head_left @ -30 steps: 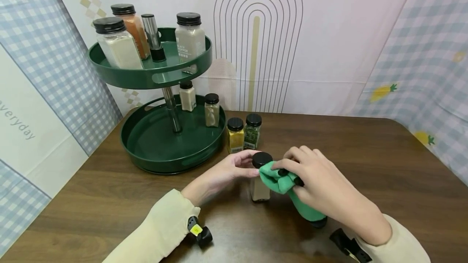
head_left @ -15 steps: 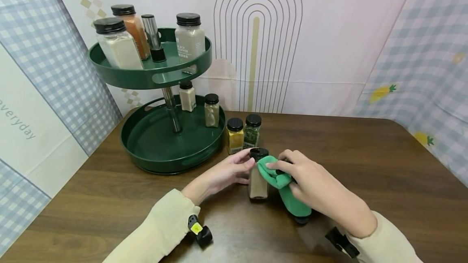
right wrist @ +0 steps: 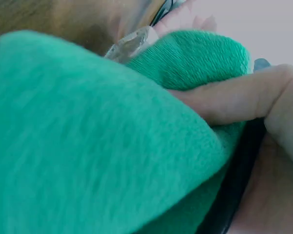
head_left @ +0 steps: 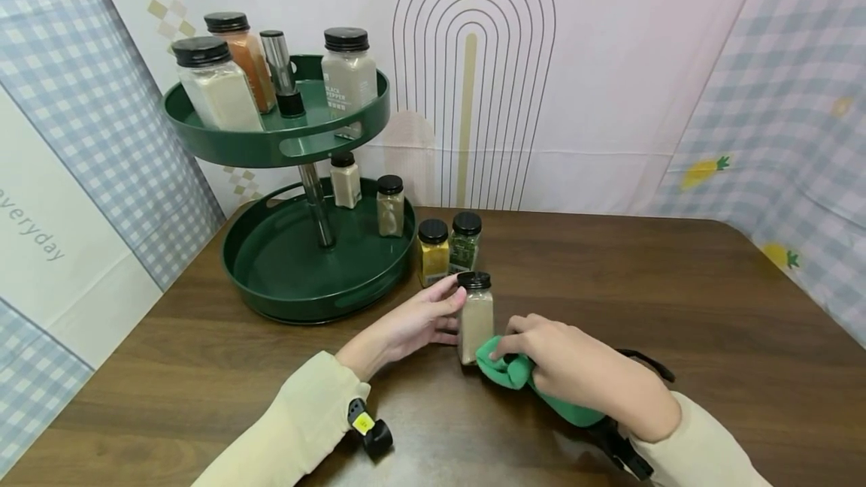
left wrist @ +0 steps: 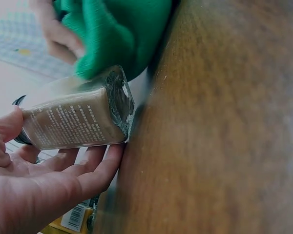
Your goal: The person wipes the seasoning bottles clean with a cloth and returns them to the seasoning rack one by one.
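Observation:
A clear square jar of beige powder with a black lid stands near the middle of the wooden table. The left hand grips it from the left, thumb near the lid; in the left wrist view its fingers lie along one side of the jar. Bunched green cloth is pinched in the right hand, low at the jar's right side. Up close in the right wrist view, the cloth hides most of the jar, and a finger presses into its fold.
Behind the jar stand a yellow spice jar and a green herb jar. At the left is a two-tier green rack, with larger jars on top and two small ones below. A patterned cloth backdrop hangs behind the table.
The right hand and green cloth have moved down from near the lid to the jar's lower right side. The jar has shifted slightly left and away, with the left hand still on it.

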Demonstrator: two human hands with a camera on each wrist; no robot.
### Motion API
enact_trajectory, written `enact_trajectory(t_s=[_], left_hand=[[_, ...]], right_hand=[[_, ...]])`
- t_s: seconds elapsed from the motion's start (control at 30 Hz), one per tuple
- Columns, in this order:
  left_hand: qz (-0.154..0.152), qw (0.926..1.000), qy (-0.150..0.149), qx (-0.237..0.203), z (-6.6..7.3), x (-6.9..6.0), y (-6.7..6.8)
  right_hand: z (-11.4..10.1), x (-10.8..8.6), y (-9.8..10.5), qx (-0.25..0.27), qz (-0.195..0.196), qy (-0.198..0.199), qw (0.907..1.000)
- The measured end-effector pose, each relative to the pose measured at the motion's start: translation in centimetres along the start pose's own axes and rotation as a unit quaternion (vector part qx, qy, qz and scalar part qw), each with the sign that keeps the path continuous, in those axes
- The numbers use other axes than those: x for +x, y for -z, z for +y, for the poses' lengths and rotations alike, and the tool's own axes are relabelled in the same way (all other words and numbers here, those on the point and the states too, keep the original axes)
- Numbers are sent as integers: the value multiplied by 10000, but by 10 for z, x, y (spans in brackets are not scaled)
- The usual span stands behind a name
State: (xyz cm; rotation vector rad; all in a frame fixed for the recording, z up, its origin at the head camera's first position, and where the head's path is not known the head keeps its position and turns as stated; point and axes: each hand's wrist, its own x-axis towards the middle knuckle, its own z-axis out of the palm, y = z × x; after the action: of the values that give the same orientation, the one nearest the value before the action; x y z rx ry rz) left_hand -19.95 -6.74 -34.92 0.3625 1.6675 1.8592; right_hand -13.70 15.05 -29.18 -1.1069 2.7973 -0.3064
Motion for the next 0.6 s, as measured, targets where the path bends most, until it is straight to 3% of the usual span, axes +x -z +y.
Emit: enact_trajectory(t_s=[0.13,0.23,0.3,0.37,0.5,0.6], left_hand=[[54,10000,36,-66,0,0,-1],[98,9999,51,-132,0,0,-1],[110,9998,48,-178,0,-1,-1],[124,9997,43,-220,0,-1,-1],[83,9999,-57,-139,1,-2,-1],[43,9998,-172,7,2,-3,-3]], right_hand=[[-1,1,-2,162,-491,-9,9987],[-2,-1,0,48,-340,180,9992],[-4,-3,3,-73,127,385,9992],[-5,-3,6,-284,921,610,9935],[-7,0,7,-727,2469,592,9645],[-5,4,3,-834,2852,365,9541]])
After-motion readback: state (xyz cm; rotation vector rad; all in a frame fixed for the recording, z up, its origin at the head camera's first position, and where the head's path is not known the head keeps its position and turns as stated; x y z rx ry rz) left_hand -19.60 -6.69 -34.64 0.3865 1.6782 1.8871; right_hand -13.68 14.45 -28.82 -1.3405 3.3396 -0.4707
